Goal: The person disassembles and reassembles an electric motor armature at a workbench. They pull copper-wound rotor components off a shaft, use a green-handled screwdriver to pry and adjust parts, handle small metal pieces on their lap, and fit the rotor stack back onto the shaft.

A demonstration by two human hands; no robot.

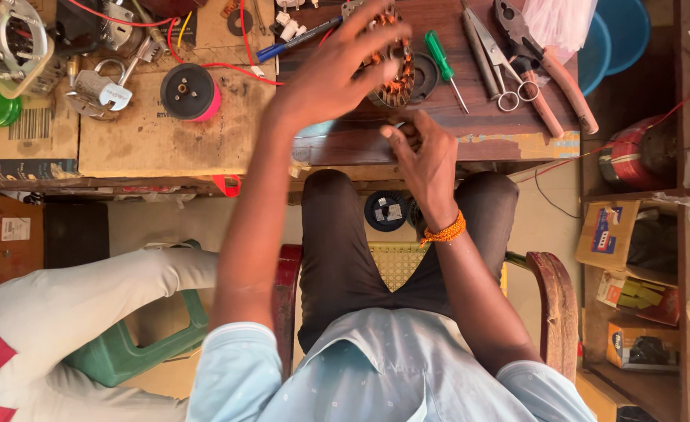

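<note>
We see a person seated at a wooden desk point(345, 144), looking down at both hands. The left hand point(337, 70) reaches across the desk with fingers spread and curled over a motor stator point(396, 74) wound with copper coils; it grips the stator's near-left rim. The stator sits toward the middle of the desk, back from the front edge. The right hand point(423, 160) is at the desk's front edge, fingers pinched mostly closed around something small and dark; we cannot tell what it is, possibly wire or a small part.

Step in hand, as we judge it: working on the stator winding, left hand steadying or turning the core while the right feeds or pulls at the front edge. The next move likely calls for a firm hold on the stator so it does not roll, and a fine pinch from the right hand kept in line with the slots.

Around it: a green-handled screwdriver point(443, 62) just right of the stator, scissors point(489, 59) and pliers point(544, 70) further right toward the right edge. A blue pen point(294, 41) lies at the back. A black and pink spool point(190, 92) sits on cardboard point(165, 141) on the left part, with a padlock point(103, 90) beside it. Red wire point(228, 66) loops across the back-left. Another person's leg in light trousers point(79, 301) shows at lower left.
</note>
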